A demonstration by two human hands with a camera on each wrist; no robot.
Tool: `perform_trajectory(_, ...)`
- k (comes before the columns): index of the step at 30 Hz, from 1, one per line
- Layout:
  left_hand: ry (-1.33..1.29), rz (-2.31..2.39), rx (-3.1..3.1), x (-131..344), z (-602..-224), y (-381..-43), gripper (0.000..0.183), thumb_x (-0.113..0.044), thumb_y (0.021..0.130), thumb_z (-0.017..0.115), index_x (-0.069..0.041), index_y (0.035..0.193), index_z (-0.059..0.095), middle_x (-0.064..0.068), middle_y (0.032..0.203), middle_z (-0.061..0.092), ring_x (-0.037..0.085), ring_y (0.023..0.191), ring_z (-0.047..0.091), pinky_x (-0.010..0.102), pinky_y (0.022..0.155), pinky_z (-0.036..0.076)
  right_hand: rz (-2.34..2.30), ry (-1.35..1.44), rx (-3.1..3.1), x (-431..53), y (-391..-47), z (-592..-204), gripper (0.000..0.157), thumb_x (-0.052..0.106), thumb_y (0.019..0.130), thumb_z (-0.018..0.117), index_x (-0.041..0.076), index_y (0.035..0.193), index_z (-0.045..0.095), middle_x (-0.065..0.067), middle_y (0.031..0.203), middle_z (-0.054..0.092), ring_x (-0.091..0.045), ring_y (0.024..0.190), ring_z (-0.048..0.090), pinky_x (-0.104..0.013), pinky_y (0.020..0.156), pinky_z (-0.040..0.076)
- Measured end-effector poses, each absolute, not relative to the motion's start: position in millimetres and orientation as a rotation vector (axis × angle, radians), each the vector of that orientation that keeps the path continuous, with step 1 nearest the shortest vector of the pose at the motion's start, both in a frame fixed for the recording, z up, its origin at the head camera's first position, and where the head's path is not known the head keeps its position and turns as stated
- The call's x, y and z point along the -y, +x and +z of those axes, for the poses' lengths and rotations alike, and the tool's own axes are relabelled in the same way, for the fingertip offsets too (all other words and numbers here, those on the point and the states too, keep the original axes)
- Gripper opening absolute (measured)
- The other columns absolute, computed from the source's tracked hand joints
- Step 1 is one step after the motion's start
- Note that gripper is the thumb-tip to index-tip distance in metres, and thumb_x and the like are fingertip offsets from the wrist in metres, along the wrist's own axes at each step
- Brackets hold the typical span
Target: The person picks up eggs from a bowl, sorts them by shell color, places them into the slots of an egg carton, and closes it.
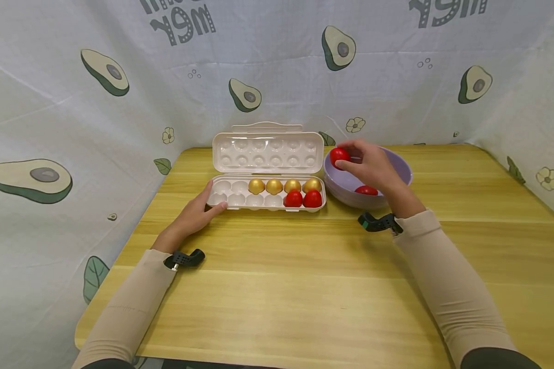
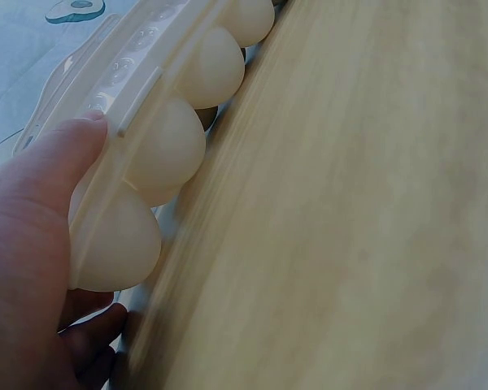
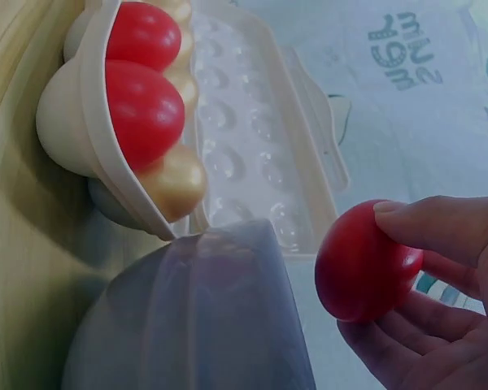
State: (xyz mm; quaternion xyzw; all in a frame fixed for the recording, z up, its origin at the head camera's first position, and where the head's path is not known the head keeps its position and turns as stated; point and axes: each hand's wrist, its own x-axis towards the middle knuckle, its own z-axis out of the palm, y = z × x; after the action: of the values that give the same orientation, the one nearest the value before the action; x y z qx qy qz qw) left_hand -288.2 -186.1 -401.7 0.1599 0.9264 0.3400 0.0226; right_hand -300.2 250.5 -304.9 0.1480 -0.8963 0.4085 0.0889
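Note:
A white plastic egg carton lies with its lid raised at the back. Gold eggs fill part of its back row, and two red eggs sit at the right of the front row. My left hand grips the carton's left end, the thumb on the front rim and the fingers round the side. Over a purple bowl, my right hand holds another red egg between thumb and fingers. One more red egg shows inside the bowl, partly hidden by the hand.
Carton and bowl stand side by side on a wooden table, near its back edge. A white cloth printed with avocados hangs behind and along the sides.

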Motion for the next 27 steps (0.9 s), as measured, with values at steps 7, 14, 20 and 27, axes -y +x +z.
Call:
perform_trajectory(7,0.497,1.055,-2.864,186,-401,-288,0.092,-0.055,0.095,0.050,-0.011,0.155,-0.002,0.014,0.160,0.011,0.032,0.145,0.016,0.048,0.117,0.015,1.243,0.496,2.626,-242,-299,-306,0.045,0.016,0.089,0.071,0.003,0.129,0.054,-0.016,0.126,0.058,-0.031,0.117,0.057,-0.044,0.092,0.050)
perform_trajectory(14,0.493,1.054,-2.860,186,-401,-288,0.092,-0.056,0.094,0.050,-0.010,0.156,-0.002,0.015,0.160,0.011,0.033,0.145,0.015,0.048,0.117,0.015,1.248,0.561,2.589,-229,-295,-306,0.044,0.017,0.088,0.072,0.005,0.128,0.056,-0.013,0.124,0.060,-0.030,0.114,0.060,-0.042,0.090,0.052)
perform_trajectory(20,0.504,1.052,-2.863,187,-400,-289,0.092,-0.056,0.095,0.050,-0.009,0.155,-0.002,0.015,0.160,0.011,0.033,0.145,0.015,0.048,0.116,0.015,1.288,0.627,2.551,-218,-293,-306,0.044,0.014,0.087,0.074,0.002,0.125,0.056,-0.015,0.122,0.061,-0.031,0.113,0.060,-0.041,0.091,0.051)
perform_trajectory(27,0.507,1.052,-2.859,186,-401,-289,0.092,-0.055,0.095,0.050,-0.009,0.155,-0.002,0.015,0.160,0.011,0.032,0.145,0.015,0.048,0.116,0.015,1.384,0.655,2.572,-207,-289,-312,0.047,0.018,0.086,0.074,0.005,0.127,0.056,-0.012,0.124,0.060,-0.029,0.113,0.060,-0.041,0.093,0.050)
